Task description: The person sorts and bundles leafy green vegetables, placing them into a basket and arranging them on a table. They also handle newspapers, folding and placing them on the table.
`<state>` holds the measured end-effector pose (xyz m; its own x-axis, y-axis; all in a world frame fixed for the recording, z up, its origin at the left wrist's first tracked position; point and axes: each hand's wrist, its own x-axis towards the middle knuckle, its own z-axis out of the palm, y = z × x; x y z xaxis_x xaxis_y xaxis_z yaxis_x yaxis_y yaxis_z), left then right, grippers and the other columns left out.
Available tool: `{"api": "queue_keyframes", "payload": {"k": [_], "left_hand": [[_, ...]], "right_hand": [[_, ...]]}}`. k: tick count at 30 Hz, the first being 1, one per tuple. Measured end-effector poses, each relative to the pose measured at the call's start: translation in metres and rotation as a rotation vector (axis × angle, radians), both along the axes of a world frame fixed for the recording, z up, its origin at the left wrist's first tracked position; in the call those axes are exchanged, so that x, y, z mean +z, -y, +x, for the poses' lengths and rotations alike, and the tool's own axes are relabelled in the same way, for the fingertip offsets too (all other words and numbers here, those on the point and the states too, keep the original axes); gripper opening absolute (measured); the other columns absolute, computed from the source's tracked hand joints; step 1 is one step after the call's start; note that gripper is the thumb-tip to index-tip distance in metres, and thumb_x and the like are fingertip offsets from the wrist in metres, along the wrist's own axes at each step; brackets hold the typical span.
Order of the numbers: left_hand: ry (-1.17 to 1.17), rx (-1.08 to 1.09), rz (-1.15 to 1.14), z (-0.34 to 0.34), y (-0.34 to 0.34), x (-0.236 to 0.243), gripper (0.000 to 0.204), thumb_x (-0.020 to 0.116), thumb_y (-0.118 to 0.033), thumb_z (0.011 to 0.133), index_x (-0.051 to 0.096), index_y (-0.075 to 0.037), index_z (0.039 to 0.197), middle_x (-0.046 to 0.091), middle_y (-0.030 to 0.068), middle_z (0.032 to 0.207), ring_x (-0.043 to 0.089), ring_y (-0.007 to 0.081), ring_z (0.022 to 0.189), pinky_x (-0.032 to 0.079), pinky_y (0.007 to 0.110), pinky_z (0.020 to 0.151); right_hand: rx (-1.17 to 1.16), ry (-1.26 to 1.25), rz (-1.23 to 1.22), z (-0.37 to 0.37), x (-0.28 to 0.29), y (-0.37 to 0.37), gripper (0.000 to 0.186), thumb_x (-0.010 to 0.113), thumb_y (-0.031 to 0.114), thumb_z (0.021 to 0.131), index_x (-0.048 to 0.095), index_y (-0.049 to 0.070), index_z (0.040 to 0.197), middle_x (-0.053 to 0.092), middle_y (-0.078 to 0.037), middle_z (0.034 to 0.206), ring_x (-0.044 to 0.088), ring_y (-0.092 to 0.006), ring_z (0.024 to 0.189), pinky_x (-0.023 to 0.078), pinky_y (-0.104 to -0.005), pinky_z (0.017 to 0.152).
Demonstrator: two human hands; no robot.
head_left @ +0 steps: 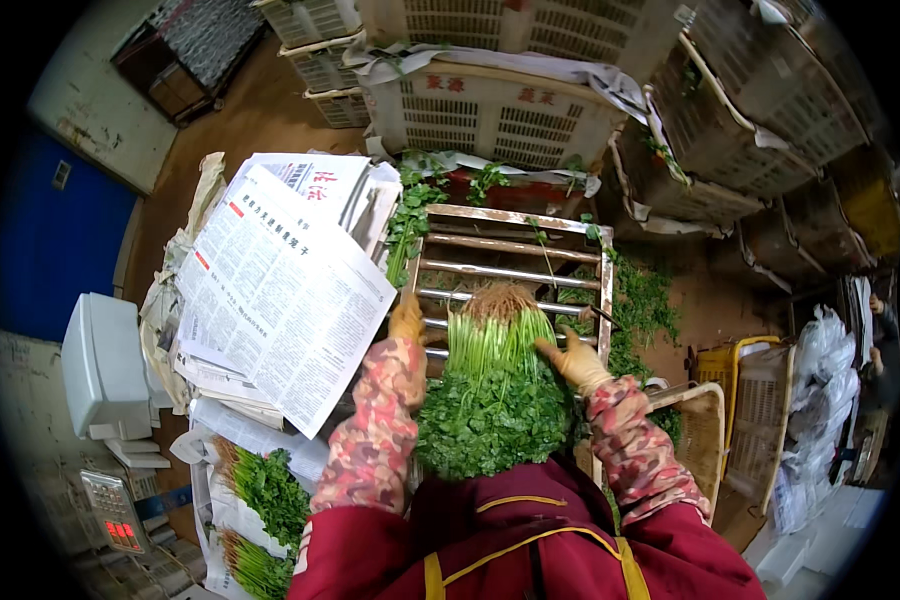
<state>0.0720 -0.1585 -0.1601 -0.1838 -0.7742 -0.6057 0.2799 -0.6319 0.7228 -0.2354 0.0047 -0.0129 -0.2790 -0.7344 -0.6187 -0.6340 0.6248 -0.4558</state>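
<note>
A bundle of leafy greens with pale stalks and brown roots (490,370) lies on a slatted metal rack (510,235), roots pointing away from me. My left hand (404,320), gloved in yellow, is at the bundle's left, beside the rack's edge, fingers loosely extended and partly indistinct. My right hand (575,360), also gloved, touches the bundle's right side with thumb and fingers apart. Left of the rack is a pile of newspapers (275,285). More bundles (265,495) rest on paper at the lower left.
Large plastic crates (490,120) are stacked beyond the rack and along the right. A white box (100,360) and digital scale display (110,510) stand left. Plastic bags (815,420) hang right, beside another person's hands (875,355). Loose leaves (645,305) litter the floor.
</note>
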Motion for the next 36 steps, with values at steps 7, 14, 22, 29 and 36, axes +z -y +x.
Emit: {"api": "queue_keyframes", "payload": {"k": [7,14,22,29,36], "left_hand": [[0.842,-0.659,-0.205,-0.069,-0.058,0.085,0.102,0.065,-0.062,0.078,0.028,0.007,0.142,0.051,0.0292,0.130,0.052,0.0368,0.121,0.041,0.039,0.102],[0.740,-0.754,-0.462,-0.092,-0.071,0.109,0.103,0.079,-0.047,0.071,0.027,0.007,0.141,0.051,0.0290,0.127,0.053,0.0382,0.117,0.043,0.041,0.100],[0.838,-0.593,-0.580,-0.100,-0.102,0.107,0.097,0.073,-0.042,0.078,0.020,0.008,0.142,0.041,0.0323,0.133,0.046,0.0421,0.123,0.039,0.042,0.104],[0.858,-0.628,-0.365,-0.110,-0.100,0.127,0.088,0.072,-0.038,0.080,0.026,0.008,0.140,0.046,0.0291,0.132,0.047,0.0405,0.124,0.039,0.040,0.104],[0.542,-0.285,-0.681,-0.036,-0.111,0.208,0.061,0.070,-0.028,0.087,0.045,-0.004,0.136,0.058,0.0182,0.125,0.056,0.0297,0.116,0.043,0.038,0.099]], "right_hand": [[-0.111,0.360,-0.028,-0.006,-0.043,0.090,0.094,0.061,0.067,0.080,0.042,-0.002,0.139,0.050,-0.021,0.136,0.048,-0.0297,0.126,0.036,-0.0367,0.106],[-0.067,0.938,0.026,0.008,-0.064,0.126,0.062,0.069,0.044,0.086,0.054,0.004,0.131,0.057,-0.008,0.127,0.049,-0.0173,0.120,0.037,-0.0313,0.104],[0.248,0.955,-0.146,0.030,-0.024,0.123,0.054,0.075,0.031,0.083,0.058,0.002,0.126,0.065,-0.006,0.110,0.058,-0.0151,0.100,0.046,-0.0299,0.092],[0.354,0.170,-0.359,0.055,0.018,0.114,0.045,0.068,0.043,0.079,0.069,0.006,0.105,0.069,-0.018,0.097,0.067,-0.0331,0.091,0.053,-0.0372,0.080],[0.291,0.273,-0.662,0.011,0.105,0.095,0.024,0.069,0.021,0.086,0.070,0.000,0.097,0.071,-0.014,0.085,0.069,-0.0222,0.069,0.057,-0.0326,0.064]]}}
